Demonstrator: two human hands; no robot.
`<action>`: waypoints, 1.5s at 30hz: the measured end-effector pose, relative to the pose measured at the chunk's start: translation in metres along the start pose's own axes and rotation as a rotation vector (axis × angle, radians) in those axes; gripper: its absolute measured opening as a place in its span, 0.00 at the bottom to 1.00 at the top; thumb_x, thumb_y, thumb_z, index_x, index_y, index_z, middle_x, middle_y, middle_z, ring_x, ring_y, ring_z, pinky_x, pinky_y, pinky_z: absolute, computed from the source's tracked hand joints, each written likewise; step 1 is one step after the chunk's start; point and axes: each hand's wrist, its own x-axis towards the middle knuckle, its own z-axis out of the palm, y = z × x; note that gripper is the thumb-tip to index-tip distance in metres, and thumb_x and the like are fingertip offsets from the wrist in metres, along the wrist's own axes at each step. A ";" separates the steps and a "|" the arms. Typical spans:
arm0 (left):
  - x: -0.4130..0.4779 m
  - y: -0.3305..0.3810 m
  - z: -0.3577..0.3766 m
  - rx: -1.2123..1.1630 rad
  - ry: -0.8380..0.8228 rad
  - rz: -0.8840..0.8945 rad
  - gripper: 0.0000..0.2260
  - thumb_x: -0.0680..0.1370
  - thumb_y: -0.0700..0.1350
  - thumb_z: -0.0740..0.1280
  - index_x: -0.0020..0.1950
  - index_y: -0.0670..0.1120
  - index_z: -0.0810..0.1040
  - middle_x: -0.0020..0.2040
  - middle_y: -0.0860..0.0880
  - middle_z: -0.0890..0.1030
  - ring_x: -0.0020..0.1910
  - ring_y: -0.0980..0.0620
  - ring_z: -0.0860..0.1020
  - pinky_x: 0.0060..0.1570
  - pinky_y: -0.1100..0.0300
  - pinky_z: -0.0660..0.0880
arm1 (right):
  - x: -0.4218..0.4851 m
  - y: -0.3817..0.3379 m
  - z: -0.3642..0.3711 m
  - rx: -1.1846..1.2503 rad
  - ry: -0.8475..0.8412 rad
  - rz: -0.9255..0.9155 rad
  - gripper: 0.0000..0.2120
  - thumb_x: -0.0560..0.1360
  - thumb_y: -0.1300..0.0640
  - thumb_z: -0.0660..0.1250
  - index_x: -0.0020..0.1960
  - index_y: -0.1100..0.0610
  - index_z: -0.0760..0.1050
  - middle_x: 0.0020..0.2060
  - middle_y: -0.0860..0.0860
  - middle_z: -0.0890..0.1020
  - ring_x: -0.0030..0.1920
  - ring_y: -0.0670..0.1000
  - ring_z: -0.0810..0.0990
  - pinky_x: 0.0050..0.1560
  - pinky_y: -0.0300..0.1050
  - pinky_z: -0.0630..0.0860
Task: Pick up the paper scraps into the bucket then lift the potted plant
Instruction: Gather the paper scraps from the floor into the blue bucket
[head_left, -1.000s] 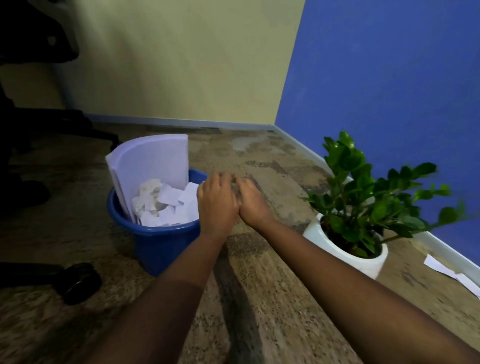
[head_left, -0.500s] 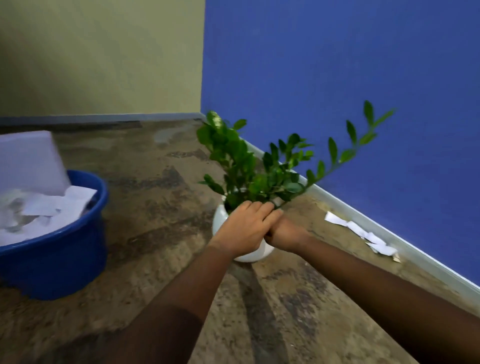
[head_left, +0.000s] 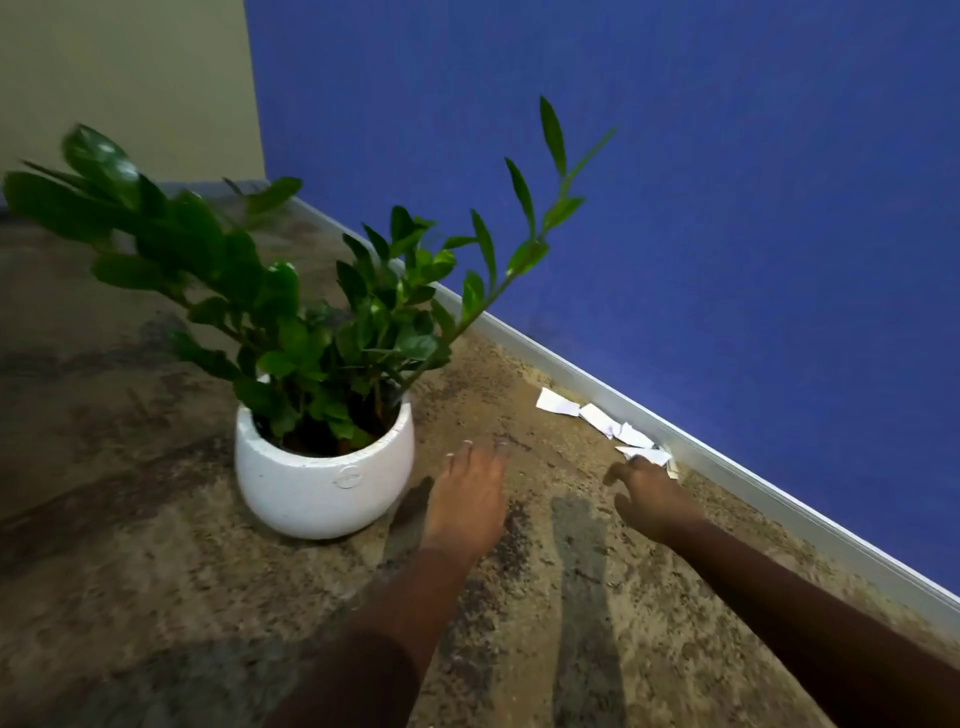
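A green leafy plant in a round white pot (head_left: 322, 483) stands on the mottled brown floor, left of centre. Several white paper scraps (head_left: 602, 421) lie in a row on the floor against the skirting of the blue wall. My left hand (head_left: 467, 499) hovers over the floor just right of the pot, fingers straight and spread, holding nothing. My right hand (head_left: 652, 493) reaches toward the nearest scrap, its loosely bent fingertips at the scrap's edge; it holds nothing that I can see. The bucket is out of view.
The blue wall (head_left: 675, 208) and its grey skirting (head_left: 753, 483) run diagonally along the right. A yellow wall (head_left: 130, 78) closes the far left corner. A long leafy stem (head_left: 519, 244) leans right toward the blue wall.
The view swung right, away from the bucket. My hands left the bucket, passed the pot and separated; the right one now reaches the scraps by the wall.
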 end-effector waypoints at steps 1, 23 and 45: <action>0.005 0.004 0.009 -0.020 -0.024 -0.056 0.26 0.81 0.45 0.54 0.77 0.44 0.51 0.76 0.43 0.59 0.76 0.43 0.56 0.75 0.49 0.55 | 0.003 0.014 0.007 0.036 -0.003 0.052 0.14 0.77 0.57 0.60 0.62 0.53 0.72 0.65 0.54 0.72 0.64 0.54 0.72 0.63 0.47 0.71; 0.067 0.028 0.130 -0.095 -0.252 -0.335 0.26 0.82 0.53 0.47 0.78 0.48 0.46 0.79 0.47 0.46 0.78 0.44 0.44 0.74 0.41 0.42 | 0.152 0.096 0.050 0.546 -0.014 0.419 0.41 0.68 0.42 0.71 0.74 0.50 0.56 0.74 0.61 0.57 0.72 0.64 0.59 0.71 0.56 0.62; 0.069 0.028 0.124 -0.261 -0.314 -0.310 0.28 0.82 0.55 0.47 0.78 0.48 0.42 0.79 0.45 0.40 0.78 0.43 0.38 0.72 0.40 0.35 | 0.105 0.010 0.086 0.378 0.046 -0.066 0.16 0.75 0.68 0.61 0.60 0.58 0.74 0.64 0.56 0.69 0.62 0.56 0.72 0.64 0.44 0.69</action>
